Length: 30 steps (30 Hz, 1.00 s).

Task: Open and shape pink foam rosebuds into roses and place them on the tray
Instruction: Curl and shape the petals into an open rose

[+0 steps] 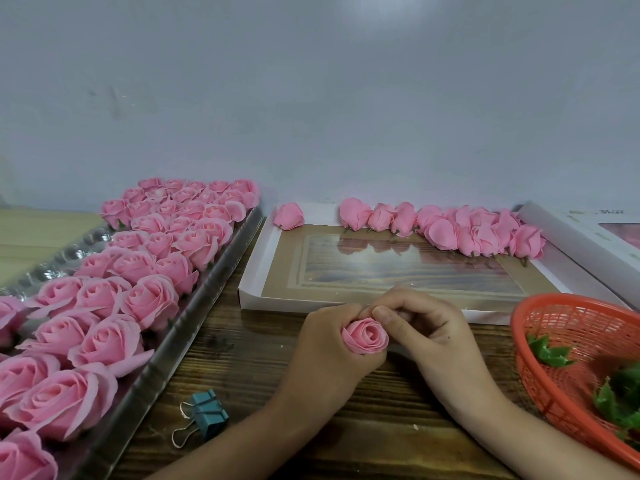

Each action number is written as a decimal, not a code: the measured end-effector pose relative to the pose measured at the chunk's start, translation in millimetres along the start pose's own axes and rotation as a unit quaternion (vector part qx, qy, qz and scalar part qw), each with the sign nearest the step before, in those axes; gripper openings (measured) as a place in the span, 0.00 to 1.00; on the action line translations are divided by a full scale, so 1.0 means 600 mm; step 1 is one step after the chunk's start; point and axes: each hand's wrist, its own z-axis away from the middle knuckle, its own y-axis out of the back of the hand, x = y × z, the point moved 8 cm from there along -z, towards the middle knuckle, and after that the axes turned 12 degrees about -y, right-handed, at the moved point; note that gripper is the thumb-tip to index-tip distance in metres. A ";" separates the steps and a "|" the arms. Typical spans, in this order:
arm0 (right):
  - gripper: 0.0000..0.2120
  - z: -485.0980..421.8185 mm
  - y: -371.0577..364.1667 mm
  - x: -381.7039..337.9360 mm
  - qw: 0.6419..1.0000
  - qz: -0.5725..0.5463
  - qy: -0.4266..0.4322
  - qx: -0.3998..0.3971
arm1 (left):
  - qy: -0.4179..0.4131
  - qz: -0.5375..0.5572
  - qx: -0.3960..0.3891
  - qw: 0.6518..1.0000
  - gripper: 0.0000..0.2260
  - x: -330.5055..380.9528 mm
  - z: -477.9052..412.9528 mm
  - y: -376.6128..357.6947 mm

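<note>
The rosebud (365, 336) is held upright above the surface (249, 368), at centre, right of the tray (180, 344). The left hand (329, 344) wraps its lower half, fingers (365, 363) curled round it. The right hand (436, 327) pinches the top outer petal. The bud's base is hidden in the fist. The tray and basket (568, 341) are cut off at the frame edges.

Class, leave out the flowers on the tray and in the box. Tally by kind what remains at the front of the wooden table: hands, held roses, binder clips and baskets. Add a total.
hands: 2 (left hand, right hand)
held rose: 1
binder clip: 1
basket: 1
Total: 5
</note>
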 end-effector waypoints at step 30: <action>0.06 0.007 -0.004 -0.016 0.990 0.137 0.039 0.013 | -0.001 0.020 -0.031 0.999 0.05 0.010 -0.001 -0.004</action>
